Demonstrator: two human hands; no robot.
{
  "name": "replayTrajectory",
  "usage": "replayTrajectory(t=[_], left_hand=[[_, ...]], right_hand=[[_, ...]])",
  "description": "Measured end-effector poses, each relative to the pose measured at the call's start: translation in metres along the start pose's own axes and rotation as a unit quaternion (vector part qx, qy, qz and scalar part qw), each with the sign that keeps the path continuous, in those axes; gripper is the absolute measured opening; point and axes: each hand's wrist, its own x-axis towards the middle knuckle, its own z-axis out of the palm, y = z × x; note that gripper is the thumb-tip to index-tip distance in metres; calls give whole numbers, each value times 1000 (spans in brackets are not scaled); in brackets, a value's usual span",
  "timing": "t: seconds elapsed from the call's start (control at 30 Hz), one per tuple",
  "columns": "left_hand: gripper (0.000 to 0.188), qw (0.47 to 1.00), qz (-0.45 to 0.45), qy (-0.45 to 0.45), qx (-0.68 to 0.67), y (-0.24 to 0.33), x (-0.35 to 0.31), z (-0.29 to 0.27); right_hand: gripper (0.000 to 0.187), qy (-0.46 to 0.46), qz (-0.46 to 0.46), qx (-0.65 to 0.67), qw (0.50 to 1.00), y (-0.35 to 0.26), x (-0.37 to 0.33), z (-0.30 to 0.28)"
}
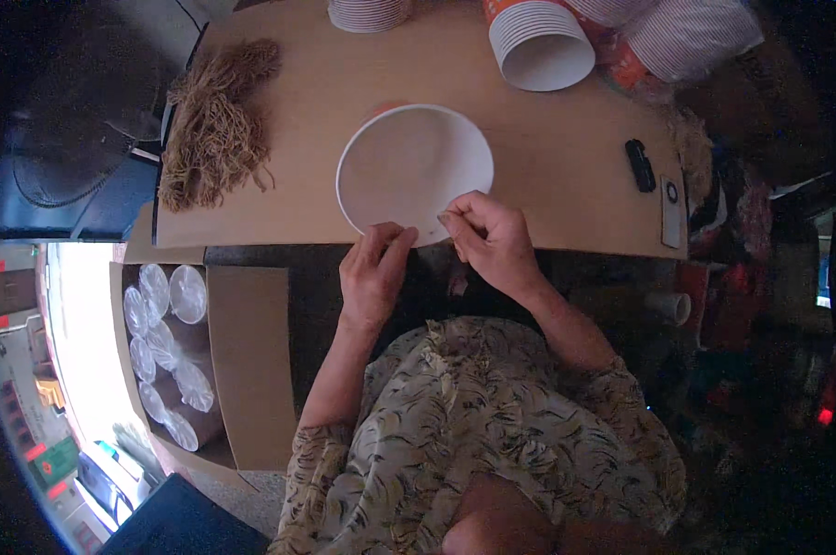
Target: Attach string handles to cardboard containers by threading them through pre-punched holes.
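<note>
A large white round paper tub [413, 162], its open mouth turned upward and toward the viewer, is set at the near edge of the brown table [566, 166]. Its near rim is met by the bent fingers of the left hand [374, 273]; its near-right rim is overlapped by the right hand [496, 240], thumb and forefinger drawn close. Whether the rim is clamped by either cannot be told.

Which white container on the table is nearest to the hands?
The single container at the near edge of the table: the left hand and right hand are at its rim. The other containers are in stacks farther away.
</note>
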Motion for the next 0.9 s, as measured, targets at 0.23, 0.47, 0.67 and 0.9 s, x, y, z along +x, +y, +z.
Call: replayTrajectory(t=[0.23, 0.47, 0.67, 0.9], left_hand=[[33, 1000, 13, 9, 14, -2, -1, 1], [34, 1000, -9, -10, 12, -2, -3, 1], [38, 1000, 1, 4, 20, -2, -1, 1], [37, 999, 13, -8, 38, -6, -4, 2]], right_hand=[[13, -7, 16, -39, 999, 6, 0, 1], [14, -1, 0, -60, 998, 10, 1, 3], [12, -4, 45, -21, 999, 2, 2, 1], [12, 8, 1, -42, 999, 13, 2, 3]])
